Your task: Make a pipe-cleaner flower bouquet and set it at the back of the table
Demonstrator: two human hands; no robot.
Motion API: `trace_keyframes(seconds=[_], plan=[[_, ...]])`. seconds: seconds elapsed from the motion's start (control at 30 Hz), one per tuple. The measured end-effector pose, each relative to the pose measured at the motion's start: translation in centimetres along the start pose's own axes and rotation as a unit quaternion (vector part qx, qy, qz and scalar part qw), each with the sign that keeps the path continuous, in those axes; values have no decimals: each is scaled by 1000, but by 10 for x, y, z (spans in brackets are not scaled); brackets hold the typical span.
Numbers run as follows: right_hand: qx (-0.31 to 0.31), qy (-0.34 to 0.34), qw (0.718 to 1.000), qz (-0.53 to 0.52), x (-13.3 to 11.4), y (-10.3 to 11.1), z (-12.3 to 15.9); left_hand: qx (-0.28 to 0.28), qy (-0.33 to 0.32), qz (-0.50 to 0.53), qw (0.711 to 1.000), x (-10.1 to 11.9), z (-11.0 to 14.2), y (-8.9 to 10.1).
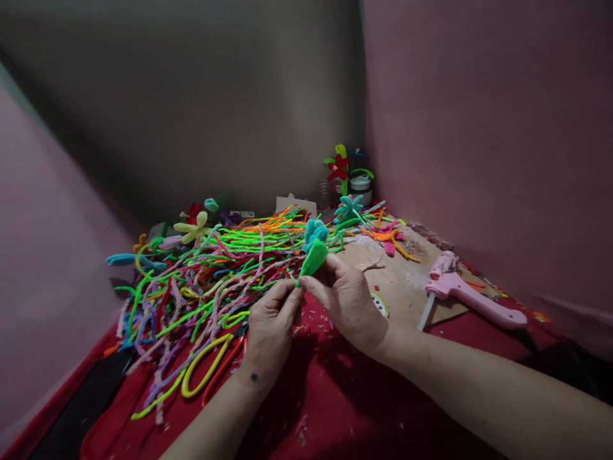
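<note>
Between my hands is a pipe-cleaner flower with a fuzzy blue head point(315, 234) and a broad bright green leaf point(314, 257). My left hand point(272, 329) is closed, its thumb and forefinger pinching the green lower end. On the leaf's right side, my right hand point(353, 305) presses with its thumb near the base, the fingers curled behind. The stem is mostly hidden by the fingers. Just left of my hands spreads a large heap of pipe cleaners point(230, 275) in many colours. Scissors or pliers with red handles point(225, 369) lie partly under the left hand.
A pink glue gun point(472, 295) rests on a brown board point(397, 275) at the right. Finished flowers point(339, 167) stand at the back by a lidded container point(361, 188). Orange and pink pipe-cleaner pieces point(390, 236) lie on the board. Red cloth point(330, 409) covers the table.
</note>
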State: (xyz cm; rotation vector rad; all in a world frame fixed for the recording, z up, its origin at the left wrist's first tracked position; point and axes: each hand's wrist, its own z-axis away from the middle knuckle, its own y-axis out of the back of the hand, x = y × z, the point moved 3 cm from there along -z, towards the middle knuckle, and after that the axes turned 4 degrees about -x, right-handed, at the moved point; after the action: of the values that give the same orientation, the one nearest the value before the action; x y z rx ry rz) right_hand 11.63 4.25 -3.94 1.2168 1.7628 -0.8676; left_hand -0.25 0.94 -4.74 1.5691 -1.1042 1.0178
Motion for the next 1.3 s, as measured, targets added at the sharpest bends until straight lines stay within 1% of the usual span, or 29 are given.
trace_keyframes(seconds=[0.13, 0.27, 0.33, 0.43, 0.5, 0.57, 0.63, 0.77, 0.9, 0.97, 1.1, 1.3], plan=[[-2, 59, 997, 49, -3, 0, 2, -8, 30, 27, 999, 1, 0, 0], [-18, 138, 983, 122, -9, 0, 3, -11, 39, 51, 998, 4, 0, 0], [-17, 132, 982, 131, -8, 1, 4, -12, 45, 54, 997, 5, 0, 0], [-3, 63, 993, 103, -1, 1, 5, -13, 58, 68, 996, 5, 1, 0], [-5, 15, 998, 65, 4, 0, 5, -6, 48, 69, 996, 5, 1, 1], [-16, -7, 999, 31, 6, -1, 5, 0, 26, 51, 998, 5, 1, 2], [-10, 4, 999, 46, 4, -1, 5, 3, 8, 26, 1000, 4, 1, 3], [29, 45, 989, 139, -1, 0, 6, 4, -22, -19, 1000, 2, 2, 3], [59, 70, 983, 158, -1, -1, 8, 8, -41, -65, 997, 3, 3, 3], [52, 84, 985, 143, 2, -2, 8, 1, -41, -68, 997, 3, 3, 2], [16, 100, 989, 108, 9, -3, 6, -13, -25, -42, 999, 3, 2, 2], [8, 109, 986, 129, 9, 0, 5, -36, -3, -43, 998, 6, 3, 3]])
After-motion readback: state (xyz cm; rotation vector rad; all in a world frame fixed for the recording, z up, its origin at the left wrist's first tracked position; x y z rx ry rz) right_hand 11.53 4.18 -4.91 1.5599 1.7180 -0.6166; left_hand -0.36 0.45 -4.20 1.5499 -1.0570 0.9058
